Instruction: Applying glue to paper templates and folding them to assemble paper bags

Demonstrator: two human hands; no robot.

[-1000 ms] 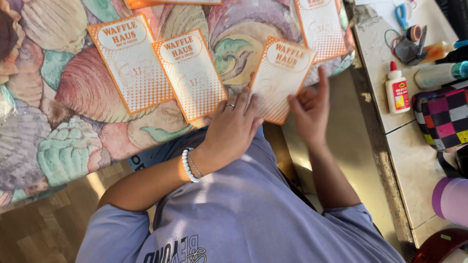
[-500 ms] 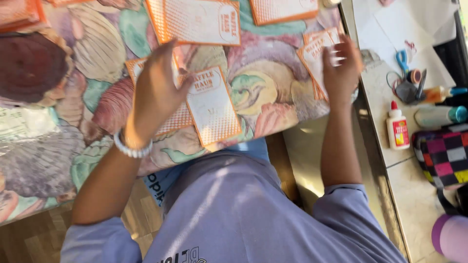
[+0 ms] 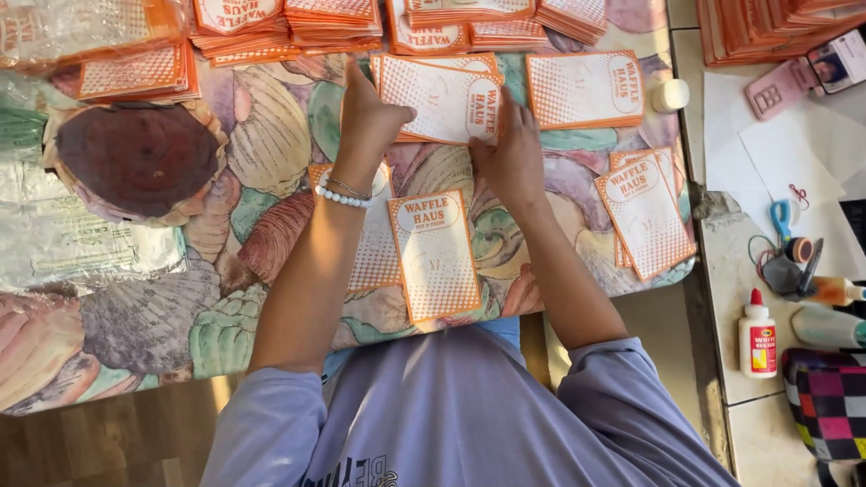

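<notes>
Between the two hands, toward the far side of the table, lies a small pile of orange-and-white paper sleeves (image 3: 440, 97) — flat, printed with a dotted pattern and a round white badge at one end, orange edges showing underneath where the pile is not quite square. The left hand (image 3: 368, 122) rests on the pile's left end, fingers curled down over its edge. The right hand (image 3: 512, 155) lies flat and open against the lower right corner, pressing rather than gripping. To do this well, I'd say both hands should push inward evenly so the edges line up without creasing the thin paper.

Nearer the person, a single sleeve (image 3: 437, 256) lies upright on the shell-patterned tablecloth (image 3: 271, 144), and another (image 3: 372, 236) sits partly under the left forearm. A second pile (image 3: 586, 88) lies just beside the first, and a fanned few (image 3: 646, 215) sit near the table's right edge. Tall stacks (image 3: 298, 25) line the far edge. Off to the right — on a tiled counter (image 3: 731, 298) — stand a glue bottle (image 3: 757, 335) and blue-handled scissors (image 3: 781, 219).
</notes>
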